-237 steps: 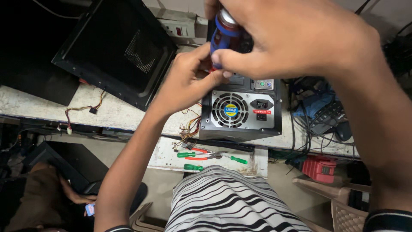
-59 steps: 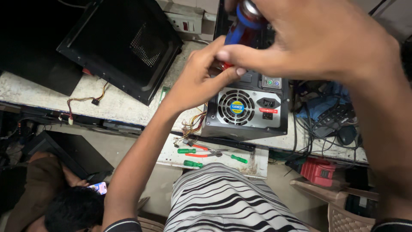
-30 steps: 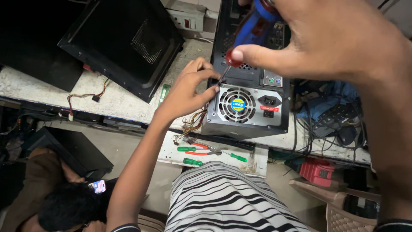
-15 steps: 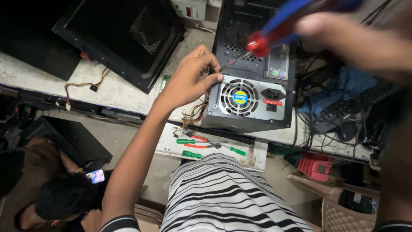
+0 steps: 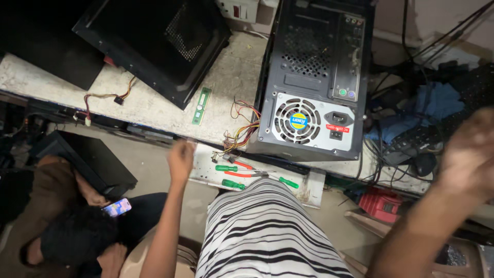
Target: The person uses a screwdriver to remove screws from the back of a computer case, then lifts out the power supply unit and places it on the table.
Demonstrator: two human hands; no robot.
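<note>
Grey concrete bench under everything, carrying a black PC tower laid with its back panel facing up, fan grille and power socket turned toward the camera, so the rear screws and ports sit within easy reach. Bundle of coloured wires spilling out at the tower's left edge, loose over the bench lip. Black side panel resting flat to the left, well apart from the tower, out of the way. Green memory stick lying between panel and tower. Lower shelf just below the bench edge, holding green-handled screwdrivers and red-handled pliers, parked close to the body for quick pickup. Left hand blurred, down at the shelf's left end, near the tools but apparently apart from them; fingers curled, seemingly empty, though blur prevents certainty. Right hand lifted at the right edge, heavily blurred, away from the tower; impossible to tell whether open or closed, or whether anything is held. Another person crouched at lower left with a phone.
</note>
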